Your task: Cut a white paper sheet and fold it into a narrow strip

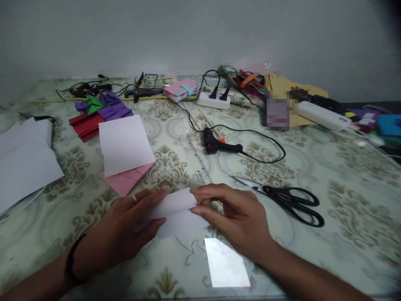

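Note:
Between my hands, low over the table, a piece of white paper point(179, 204) is bent over into a fold or curl. My left hand point(127, 221) grips its left end, fingers on top and thumb on the near side. At the right end, my right hand point(236, 215) pinches the edge between thumb and forefinger. Beyond my left hand, a flat white sheet point(125, 144) partly covers folded pink paper point(130, 179). Black-handled scissors point(282, 198) lie right of my right hand, blades pointing left. A bright white patch point(227, 264) shows nearer me; I cannot tell whether it is paper or reflected light.
A black glue gun point(219, 144) with a looping cord lies past a clear ruler point(196, 156). White sheets point(28, 163) are piled at left, near folded red paper point(85, 124) and purple paper point(115, 109). A power strip point(213, 100) with two plugs stands at the back.

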`<state>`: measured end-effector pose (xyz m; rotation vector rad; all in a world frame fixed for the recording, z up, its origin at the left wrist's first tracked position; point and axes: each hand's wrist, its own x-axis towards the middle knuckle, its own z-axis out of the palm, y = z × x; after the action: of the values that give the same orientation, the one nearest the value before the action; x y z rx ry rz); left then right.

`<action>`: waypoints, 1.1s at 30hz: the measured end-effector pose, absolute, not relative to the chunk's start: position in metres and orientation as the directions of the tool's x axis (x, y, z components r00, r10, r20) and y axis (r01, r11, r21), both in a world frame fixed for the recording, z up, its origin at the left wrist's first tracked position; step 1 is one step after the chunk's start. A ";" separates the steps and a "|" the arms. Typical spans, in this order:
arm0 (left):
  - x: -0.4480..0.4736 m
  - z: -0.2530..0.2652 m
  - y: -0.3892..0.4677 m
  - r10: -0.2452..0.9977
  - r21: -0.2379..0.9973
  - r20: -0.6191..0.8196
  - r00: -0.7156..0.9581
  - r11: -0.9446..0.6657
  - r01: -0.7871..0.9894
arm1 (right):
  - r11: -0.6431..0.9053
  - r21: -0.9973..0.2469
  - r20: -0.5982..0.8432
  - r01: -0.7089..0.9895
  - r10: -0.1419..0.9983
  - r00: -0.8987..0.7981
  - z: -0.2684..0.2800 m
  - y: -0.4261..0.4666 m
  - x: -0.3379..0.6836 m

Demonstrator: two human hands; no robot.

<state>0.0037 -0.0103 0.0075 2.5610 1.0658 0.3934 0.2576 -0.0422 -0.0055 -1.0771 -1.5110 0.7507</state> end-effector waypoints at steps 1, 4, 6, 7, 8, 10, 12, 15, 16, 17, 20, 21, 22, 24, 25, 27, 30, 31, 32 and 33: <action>0.004 0.007 -0.011 0.718 0.400 0.133 0.683 -0.669 0.626 | 0.394 -0.888 0.405 0.236 0.914 -0.002 -0.005 -0.043 0.257; 0.003 0.006 -0.012 0.710 0.373 0.143 0.689 -0.684 0.627 | 0.401 -0.886 0.412 0.232 0.911 0.001 -0.003 -0.043 0.257; 0.003 0.006 -0.013 0.707 0.364 0.142 0.693 -0.688 0.628 | 0.405 -0.885 0.416 0.231 0.910 -0.004 -0.002 -0.042 0.256; 0.003 0.007 -0.013 0.709 0.363 0.141 0.691 -0.687 0.630 | 0.410 -0.882 0.420 0.232 0.908 -0.010 -0.001 -0.042 0.256; 0.003 0.007 -0.013 0.710 0.364 0.142 0.690 -0.685 0.631 | 0.417 -0.878 0.426 0.234 0.905 -0.017 -0.001 -0.042 0.256; 0.003 0.007 -0.014 0.711 0.363 0.151 0.687 -0.686 0.630 | 0.432 -0.870 0.437 0.240 0.899 -0.035 0.000 -0.041 0.257; 0.002 0.007 -0.014 0.716 0.366 0.146 0.682 -0.680 0.636 | 0.448 -0.859 0.451 0.247 0.891 -0.050 0.000 -0.041 0.257; 0.002 0.005 -0.014 0.722 0.390 0.129 0.680 -0.667 0.635 | 0.452 -0.850 0.452 0.269 0.889 -0.066 0.000 -0.041 0.257; 0.001 0.004 -0.013 0.724 0.404 0.125 0.679 -0.662 0.632 | 0.444 -0.852 0.444 0.276 0.893 -0.068 -0.001 -0.040 0.258; 0.001 0.004 -0.012 0.728 0.416 0.111 0.677 -0.652 0.633 | 0.424 -0.861 0.423 0.281 0.904 -0.068 -0.002 -0.040 0.258; 0.002 0.004 -0.007 0.736 0.441 0.044 0.676 -0.621 0.648 | 0.266 -0.935 0.262 0.235 0.964 -0.053 -0.007 -0.035 0.257; 0.002 0.004 -0.005 0.737 0.445 0.031 0.675 -0.615 0.651 | 0.194 -0.963 0.187 0.186 0.981 -0.053 -0.009 -0.033 0.257; 0.002 0.004 -0.003 0.741 0.449 0.019 0.671 -0.606 0.657 | 0.121 -0.985 0.114 0.127 0.992 -0.058 -0.012 -0.031 0.257; 0.002 0.003 -0.001 0.742 0.452 0.019 0.670 -0.604 0.657 | 0.010 -1.000 0.009 0.016 0.997 -0.076 -0.016 -0.028 0.256; 0.002 0.002 0.000 0.743 0.449 0.021 0.669 -0.605 0.658 | -0.021 -1.000 -0.020 -0.018 0.997 -0.081 -0.018 -0.027 0.256; 0.001 0.000 0.001 0.736 0.440 0.015 0.677 -0.613 0.656 | -0.037 -0.998 -0.034 -0.041 0.997 -0.074 -0.020 -0.027 0.256; 0.001 -0.001 0.001 0.729 0.413 0.019 0.684 -0.629 0.659 | 0.008 -1.000 0.009 -0.021 0.998 -0.054 -0.020 -0.027 0.255; 0.001 -0.001 0.001 0.730 0.397 0.014 0.684 -0.632 0.666 | 0.026 -1.000 0.026 -0.011 0.998 -0.052 -0.020 -0.028 0.255; 0.001 -0.001 0.001 0.732 0.379 0.015 0.682 -0.635 0.673 | 0.038 -0.999 0.038 0.001 0.998 -0.052 -0.020 -0.029 0.255; 0.002 0.000 0.000 0.734 0.362 0.016 0.679 -0.637 0.681 | 0.049 -0.999 0.048 0.014 0.997 -0.053 -0.019 -0.029 0.255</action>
<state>0.0017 0.0003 -0.0004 2.5666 1.1185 0.2303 0.2545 -0.0291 -0.0193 -1.1592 -1.2818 1.2040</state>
